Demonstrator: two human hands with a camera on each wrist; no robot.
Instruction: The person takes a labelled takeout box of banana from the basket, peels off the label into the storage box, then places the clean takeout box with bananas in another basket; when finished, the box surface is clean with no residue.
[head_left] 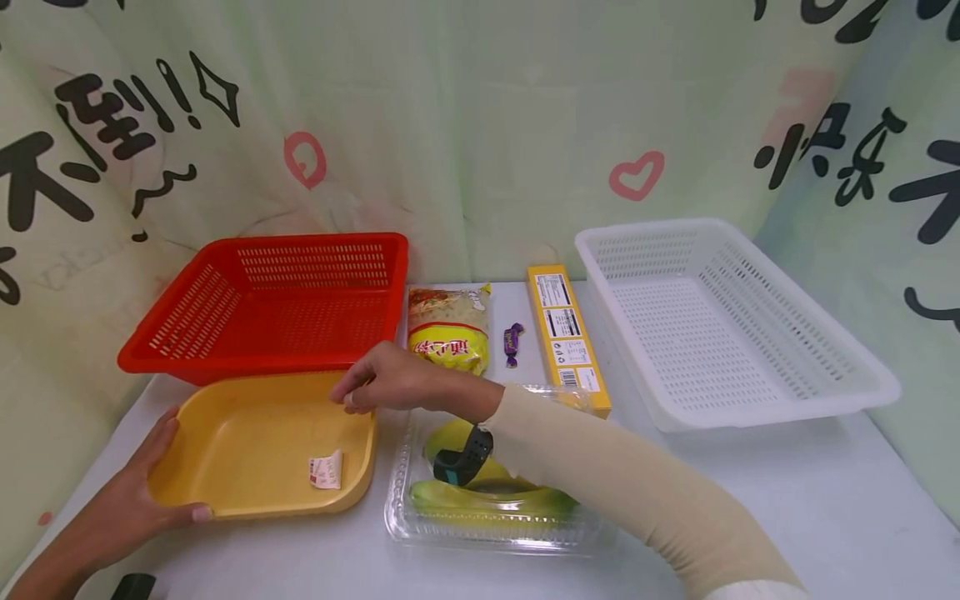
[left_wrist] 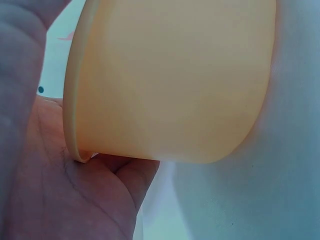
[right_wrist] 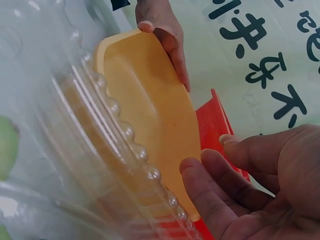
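A yellow plastic basin (head_left: pixel 247 450) stands at the left of the table, with a small white packet with red print (head_left: pixel 326 471) lying in its near right part. My left hand (head_left: pixel 135 500) grips the basin's left end, thumb at the near side and fingers round the far side; its palm faces the wall in the left wrist view. Over the basin's far right corner hovers my right hand (head_left: pixel 390 379), with its fingers loosely bent. In the right wrist view a gap shows between thumb and fingers (right_wrist: pixel 200 187), and nothing is held there.
Behind the basin is a red basket (head_left: pixel 315 317). A clear plastic box (head_left: pixel 495 537) with bananas (head_left: pixel 487 500) lies under my right forearm. Farther back are a yellow snack bag (head_left: pixel 450 333), a purple wrapped candy (head_left: pixel 512 343) and a yellow carton (head_left: pixel 562 325). A white basket (head_left: pixel 675 325) stands right.
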